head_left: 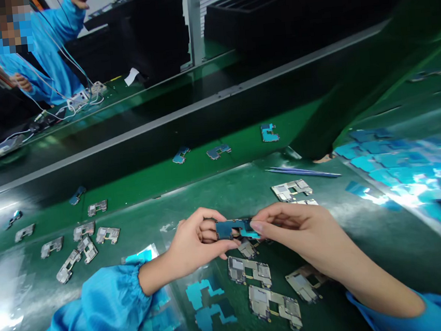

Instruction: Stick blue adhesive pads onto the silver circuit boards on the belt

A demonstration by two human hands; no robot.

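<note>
Between both hands is a small circuit board [226,229] with a dark blue film on its face. My left hand [196,238] grips its left end between thumb and fingers. The thumb and fingertips of my right hand [296,226] pinch the right end, where a brighter blue piece of film shows. Below the hands lie several bare circuit boards [275,303] with silver shields. Blue die-cut film pieces [205,293] rest on a clear sheet beneath my left wrist. Another bare board [304,282] is partly covered by my right hand.
Blue tweezers [303,171] lie beyond my right hand. Several boards [84,230] are scattered at the left, and film-covered boards [219,151] along the back strip. Blue film sheets [392,162] spread at the right. Past a metal rail [214,99], a person in a blue smock [53,51] stands among cables.
</note>
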